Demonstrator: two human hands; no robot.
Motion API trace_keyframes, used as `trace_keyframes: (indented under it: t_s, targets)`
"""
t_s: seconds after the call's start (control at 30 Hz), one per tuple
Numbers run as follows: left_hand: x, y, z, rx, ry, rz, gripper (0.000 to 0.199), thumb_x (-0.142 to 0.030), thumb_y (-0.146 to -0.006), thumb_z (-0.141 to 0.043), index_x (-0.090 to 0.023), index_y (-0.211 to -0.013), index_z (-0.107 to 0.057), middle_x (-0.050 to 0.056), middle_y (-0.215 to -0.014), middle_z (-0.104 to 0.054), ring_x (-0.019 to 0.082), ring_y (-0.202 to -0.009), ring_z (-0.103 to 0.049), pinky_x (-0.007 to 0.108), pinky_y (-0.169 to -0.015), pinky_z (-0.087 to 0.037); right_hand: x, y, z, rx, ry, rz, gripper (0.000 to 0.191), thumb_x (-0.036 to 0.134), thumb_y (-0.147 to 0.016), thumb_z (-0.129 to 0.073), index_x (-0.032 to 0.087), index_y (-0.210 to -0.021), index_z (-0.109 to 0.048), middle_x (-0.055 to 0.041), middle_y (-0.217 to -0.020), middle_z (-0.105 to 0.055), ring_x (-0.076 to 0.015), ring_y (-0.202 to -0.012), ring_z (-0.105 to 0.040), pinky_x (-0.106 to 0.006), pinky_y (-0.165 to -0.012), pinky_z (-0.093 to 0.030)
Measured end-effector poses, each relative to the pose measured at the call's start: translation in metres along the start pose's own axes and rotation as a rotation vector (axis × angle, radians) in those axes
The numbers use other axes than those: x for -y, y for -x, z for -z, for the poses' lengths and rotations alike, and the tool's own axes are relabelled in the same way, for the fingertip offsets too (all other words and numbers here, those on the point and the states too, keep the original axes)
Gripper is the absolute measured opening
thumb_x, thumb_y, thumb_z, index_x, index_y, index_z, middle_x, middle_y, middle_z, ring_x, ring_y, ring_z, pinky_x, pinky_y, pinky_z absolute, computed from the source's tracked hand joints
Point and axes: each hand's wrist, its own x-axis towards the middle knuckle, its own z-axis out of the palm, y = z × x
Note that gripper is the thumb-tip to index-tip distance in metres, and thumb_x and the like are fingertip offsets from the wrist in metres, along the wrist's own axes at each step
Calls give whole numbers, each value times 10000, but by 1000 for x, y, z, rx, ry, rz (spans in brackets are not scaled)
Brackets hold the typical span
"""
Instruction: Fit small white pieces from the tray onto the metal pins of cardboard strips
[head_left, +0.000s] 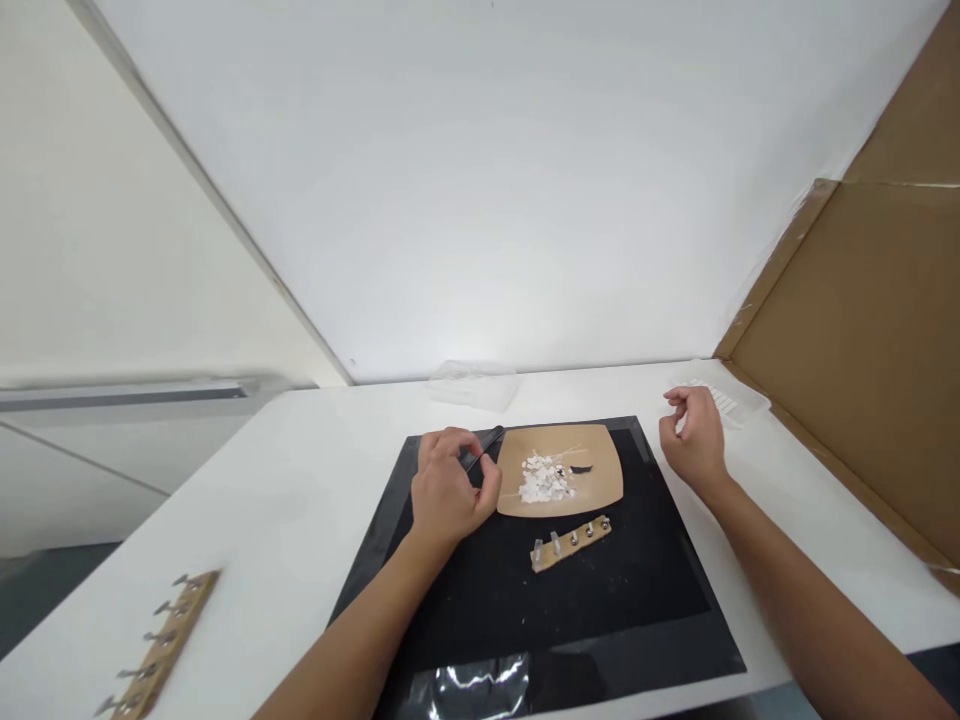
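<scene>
My left hand (454,485) is over the black mat (480,590), left of a tan tray (607,485). Its thumb and index fingertips curve almost together; anything between them is too small to make out. Right behind those fingers is a slim black tool (491,437), partly hidden. White flakes and small bits (545,480) lie heaped on the tray, beside a dark sliver (580,469). My right hand (694,435) hovers right of the mat, fingers curled and thumb apart, near a clear case with white strips (724,400). I see nothing in it.
In front of the tray lies a wooden strip (566,552) with metal studs and clear upright pieces. A second wooden strip (176,625), bearing several grey pieces, lies far left. Clear plastic packaging (472,385) rests by the back wall. Cardboard (862,370) borders the right side.
</scene>
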Motion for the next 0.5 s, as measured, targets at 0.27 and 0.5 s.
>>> trace_keyframes:
  t_s: [0.27,0.5]
  targets:
    - [-4,-2,5,26,1,19,144,-201,-831,-624,-241,-918,-516,56,-841,-600,280,-881,-551,412,-761,-485,-34,-1,-1,232,243,-110,389,180,-889,-495,169,-1260,-613,-161,-1269,-659,-325,-1217,-612,-490,-1047,-419]
    - [-2,-2,2,-23,-61,-129,186,-161,-857,-603,-221,-999,-499,68,-920,-607,278,-877,-581,448,-839,-471,-51,16,-12,464,392,-135,561,335,-960,-515,131,-1483,-494,-233,-1479,-584,-378,-1391,-513,-598,-1168,-325]
